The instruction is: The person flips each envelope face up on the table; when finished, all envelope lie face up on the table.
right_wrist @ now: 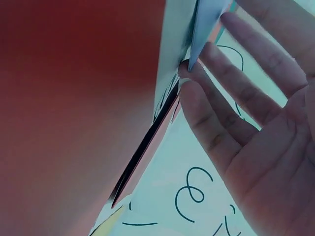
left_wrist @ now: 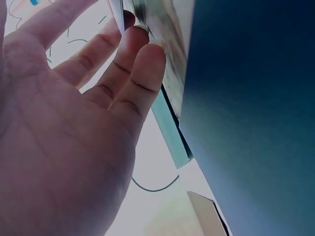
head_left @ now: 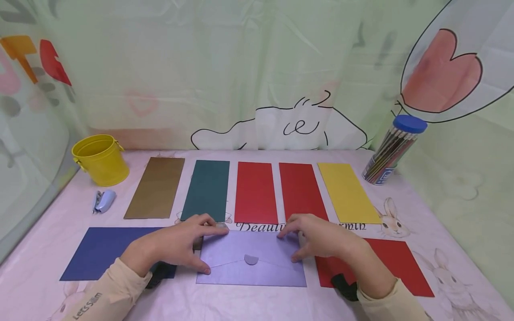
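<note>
A lavender envelope (head_left: 250, 272) with a round tab on its flap lies near the front middle of the table. My left hand (head_left: 176, 245) grips its left end, with the thumb by the lower left edge and the index finger at the top left corner. At the other end, my right hand (head_left: 321, 238) holds the upper right part between thumb and fingers. Both wrist views show the fingertips of the left hand (left_wrist: 74, 113) and right hand (right_wrist: 256, 108) against the envelope's thin edge (right_wrist: 199, 37). The undersides of the fingers' grip are partly hidden.
Brown (head_left: 156, 189), green (head_left: 206, 189), red (head_left: 256, 191), another red (head_left: 303, 187) and yellow (head_left: 349, 191) envelope-sized pieces form a back row. Blue (head_left: 108, 254) and red (head_left: 395, 265) ones flank the lavender envelope. A yellow bucket (head_left: 100, 162), stapler (head_left: 104, 201) and pencil tub (head_left: 391, 154) stand behind.
</note>
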Action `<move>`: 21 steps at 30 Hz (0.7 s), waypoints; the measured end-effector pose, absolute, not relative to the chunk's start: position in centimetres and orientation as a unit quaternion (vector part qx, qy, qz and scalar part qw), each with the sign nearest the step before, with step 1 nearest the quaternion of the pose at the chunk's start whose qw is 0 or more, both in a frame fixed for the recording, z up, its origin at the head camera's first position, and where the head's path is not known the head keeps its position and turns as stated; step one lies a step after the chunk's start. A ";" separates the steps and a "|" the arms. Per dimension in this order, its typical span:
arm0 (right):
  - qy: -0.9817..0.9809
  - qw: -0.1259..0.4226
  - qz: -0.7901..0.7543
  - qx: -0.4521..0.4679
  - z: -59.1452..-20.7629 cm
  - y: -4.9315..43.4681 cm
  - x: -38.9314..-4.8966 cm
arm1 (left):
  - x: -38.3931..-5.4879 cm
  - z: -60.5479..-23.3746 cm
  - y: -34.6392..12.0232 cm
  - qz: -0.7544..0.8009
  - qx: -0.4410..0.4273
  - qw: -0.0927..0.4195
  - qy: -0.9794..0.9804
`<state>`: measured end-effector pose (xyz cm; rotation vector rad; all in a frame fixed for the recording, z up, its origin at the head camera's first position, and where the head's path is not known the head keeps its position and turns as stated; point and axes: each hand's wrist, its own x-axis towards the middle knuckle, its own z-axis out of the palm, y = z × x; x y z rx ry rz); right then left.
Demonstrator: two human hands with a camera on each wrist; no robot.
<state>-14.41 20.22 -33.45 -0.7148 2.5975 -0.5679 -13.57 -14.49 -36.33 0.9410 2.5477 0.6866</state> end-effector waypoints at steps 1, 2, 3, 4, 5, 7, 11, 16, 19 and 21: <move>0.926 0.193 -0.200 -0.254 -33.5 20.2 -14.4 | -13.6 -36.3 -14.5 0.241 0.330 0.169 0.897; 0.927 0.192 -0.198 -0.252 -33.5 20.1 -14.4 | -13.6 -36.3 -14.5 0.241 0.330 0.171 0.897; 0.928 0.192 -0.196 -0.250 -33.5 20.1 -14.3 | -13.5 -36.3 -14.5 0.240 0.330 0.171 0.897; 0.930 0.192 -0.193 -0.248 -33.5 20.1 -14.3 | -13.6 -36.3 -14.5 0.238 0.331 0.171 0.897; 0.930 0.192 -0.191 -0.246 -33.6 20.0 -14.2 | -13.6 -36.3 -14.5 0.237 0.332 0.172 0.897; 0.931 0.194 -0.189 -0.244 -33.6 20.0 -14.1 | -13.6 -36.4 -14.4 0.233 0.333 0.173 0.897; 0.930 0.199 -0.187 -0.246 -33.6 19.9 -13.9 | -13.5 -36.4 -14.5 0.229 0.329 0.182 0.898; 0.930 0.204 -0.184 -0.243 -33.6 19.7 -13.8 | -13.2 -36.2 -14.5 0.227 0.331 0.182 0.898; 0.933 0.201 -0.174 -0.243 -33.4 19.4 -13.7 | -13.2 -36.0 -14.7 0.219 0.337 0.175 0.899; 0.935 0.198 -0.165 -0.243 -33.0 19.1 -13.5 | -13.2 -35.8 -15.0 0.220 0.339 0.172 0.898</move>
